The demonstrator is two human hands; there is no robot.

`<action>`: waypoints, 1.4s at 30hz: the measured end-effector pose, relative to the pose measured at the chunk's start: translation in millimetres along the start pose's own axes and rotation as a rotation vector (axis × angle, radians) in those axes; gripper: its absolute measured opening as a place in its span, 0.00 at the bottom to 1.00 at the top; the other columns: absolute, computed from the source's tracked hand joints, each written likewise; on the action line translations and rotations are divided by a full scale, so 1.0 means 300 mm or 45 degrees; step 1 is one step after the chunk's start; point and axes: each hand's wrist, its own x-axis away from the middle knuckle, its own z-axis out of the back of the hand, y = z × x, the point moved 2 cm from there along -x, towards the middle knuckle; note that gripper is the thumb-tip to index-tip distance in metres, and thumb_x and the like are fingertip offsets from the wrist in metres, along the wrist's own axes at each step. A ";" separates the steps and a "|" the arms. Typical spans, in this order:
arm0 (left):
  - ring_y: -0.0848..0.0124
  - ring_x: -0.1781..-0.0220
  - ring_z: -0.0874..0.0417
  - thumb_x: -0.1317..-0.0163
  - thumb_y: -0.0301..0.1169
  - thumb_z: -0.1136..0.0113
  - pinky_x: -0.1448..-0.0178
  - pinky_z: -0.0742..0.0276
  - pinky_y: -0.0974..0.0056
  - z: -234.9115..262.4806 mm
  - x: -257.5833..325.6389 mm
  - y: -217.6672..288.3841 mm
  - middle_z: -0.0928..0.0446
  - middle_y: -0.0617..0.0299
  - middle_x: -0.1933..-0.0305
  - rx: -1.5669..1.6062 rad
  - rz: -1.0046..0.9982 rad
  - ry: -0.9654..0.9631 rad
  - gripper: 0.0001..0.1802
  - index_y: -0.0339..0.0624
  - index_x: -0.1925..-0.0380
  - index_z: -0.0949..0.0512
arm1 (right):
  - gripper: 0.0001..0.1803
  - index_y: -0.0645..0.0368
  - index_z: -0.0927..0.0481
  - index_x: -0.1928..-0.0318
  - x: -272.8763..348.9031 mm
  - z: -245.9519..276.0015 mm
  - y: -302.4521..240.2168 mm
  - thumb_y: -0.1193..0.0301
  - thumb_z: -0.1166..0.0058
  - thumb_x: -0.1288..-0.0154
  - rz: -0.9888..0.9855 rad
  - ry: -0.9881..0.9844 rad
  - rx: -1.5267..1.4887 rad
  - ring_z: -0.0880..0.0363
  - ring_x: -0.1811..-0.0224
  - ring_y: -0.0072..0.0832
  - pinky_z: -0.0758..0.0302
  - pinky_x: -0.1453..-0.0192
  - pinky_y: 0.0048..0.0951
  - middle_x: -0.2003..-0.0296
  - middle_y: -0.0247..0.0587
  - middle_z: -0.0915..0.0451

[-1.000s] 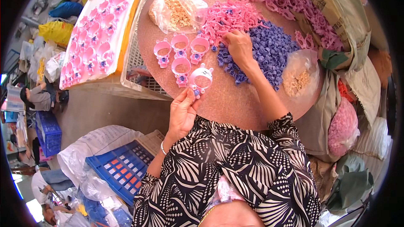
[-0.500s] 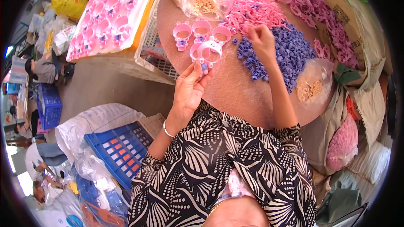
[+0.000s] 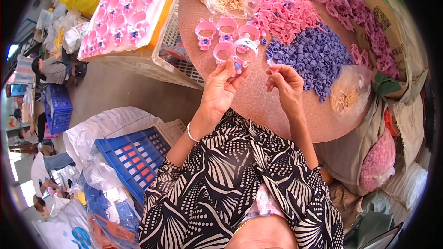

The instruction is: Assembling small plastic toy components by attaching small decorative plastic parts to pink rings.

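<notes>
Pale pink figure (image 3: 239, 60), ring-shaped head (image 3: 245, 42), blue middle (image 3: 238, 65)

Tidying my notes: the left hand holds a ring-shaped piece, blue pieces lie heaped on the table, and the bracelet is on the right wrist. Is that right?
No: the head view shows the bracelet on the left wrist. The rest stands: the left hand holds a ring-shaped piece, and blue pieces lie heaped on the table.

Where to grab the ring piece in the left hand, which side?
Probably the right rim of the ring piece, from the right: the left hand pinches its lower end, leaving the open loop free; at left, another pink piece overlaps in view.
</notes>
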 end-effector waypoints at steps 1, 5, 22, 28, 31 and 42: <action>0.66 0.58 0.18 0.37 0.29 0.41 0.45 0.19 0.59 0.000 -0.003 -0.005 0.20 0.58 0.63 0.002 0.004 -0.018 0.10 0.36 0.59 0.21 | 0.09 0.64 0.24 0.53 0.002 -0.020 -0.012 0.75 0.52 0.30 0.149 0.020 -0.051 0.19 0.57 0.26 0.18 0.63 0.26 0.52 0.47 0.22; 0.67 0.58 0.18 0.37 0.29 0.41 0.45 0.19 0.58 0.016 -0.007 -0.018 0.20 0.59 0.64 -0.011 -0.019 -0.051 0.10 0.36 0.59 0.21 | 0.10 0.62 0.25 0.54 0.010 -0.085 -0.061 0.69 0.55 0.27 0.223 0.039 -0.478 0.20 0.56 0.28 0.18 0.58 0.28 0.47 0.47 0.26; 0.73 0.62 0.19 0.37 0.27 0.40 0.47 0.18 0.60 0.009 -0.005 -0.031 0.19 0.62 0.62 -0.161 -0.106 -0.179 0.10 0.37 0.56 0.21 | 0.09 0.65 0.19 0.59 0.046 -0.106 -0.135 0.84 0.43 0.41 0.606 -0.056 0.808 0.21 0.66 0.21 0.23 0.58 0.21 0.64 0.39 0.20; 0.74 0.59 0.18 0.39 0.28 0.37 0.51 0.19 0.65 0.010 -0.001 -0.026 0.19 0.61 0.59 -0.324 -0.194 -0.192 0.13 0.37 0.54 0.21 | 0.08 0.66 0.23 0.60 0.047 -0.110 -0.133 0.84 0.43 0.41 0.515 -0.094 0.679 0.19 0.64 0.22 0.22 0.56 0.21 0.65 0.39 0.19; 0.74 0.59 0.18 0.39 0.28 0.37 0.51 0.20 0.66 0.001 0.004 -0.024 0.19 0.61 0.58 -0.364 -0.206 -0.201 0.15 0.36 0.53 0.21 | 0.09 0.66 0.25 0.58 0.047 -0.105 -0.115 0.84 0.44 0.40 0.342 -0.049 0.464 0.19 0.63 0.22 0.22 0.56 0.20 0.65 0.39 0.19; 0.73 0.56 0.19 0.38 0.26 0.39 0.48 0.21 0.68 0.006 0.017 -0.036 0.19 0.58 0.56 -0.434 -0.318 -0.229 0.17 0.33 0.50 0.23 | 0.10 0.64 0.26 0.60 0.056 -0.122 -0.065 0.85 0.43 0.41 0.250 0.185 0.247 0.19 0.67 0.21 0.21 0.61 0.20 0.68 0.36 0.19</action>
